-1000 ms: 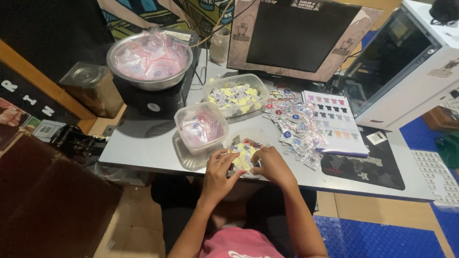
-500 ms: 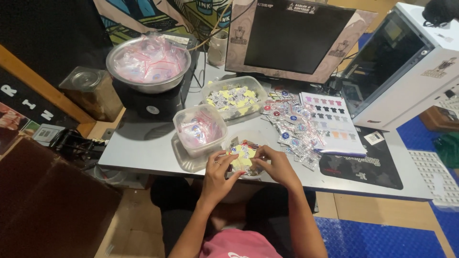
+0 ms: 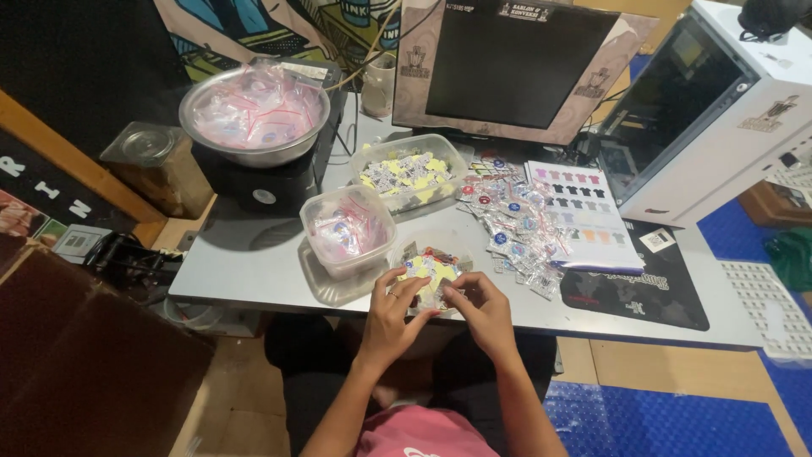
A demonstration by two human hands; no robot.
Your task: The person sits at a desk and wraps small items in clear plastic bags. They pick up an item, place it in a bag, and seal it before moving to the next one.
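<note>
My left hand (image 3: 394, 306) and my right hand (image 3: 479, 303) meet at the near edge of the grey table (image 3: 254, 262). Together they pinch a small clear bag of yellow and coloured stickers (image 3: 430, 272), held just above the tabletop. Right of my left hand's fingertips lies a small heap of similar stickers. A clear plastic tub of little zip bags (image 3: 348, 228) stands just beyond my left hand, on its lid.
A second tub of yellow stickers (image 3: 408, 173) sits further back. A steel bowl of zip bags (image 3: 254, 112) rests on a black box at the left. Packed button badges (image 3: 512, 225) and a printed sheet (image 3: 584, 211) lie right. A monitor (image 3: 507, 63) and white computer case (image 3: 719, 110) stand behind.
Both hands stay at the table's near edge on the sticker bag, with the fingers shifting slightly around it. The camera has tilted a little.
</note>
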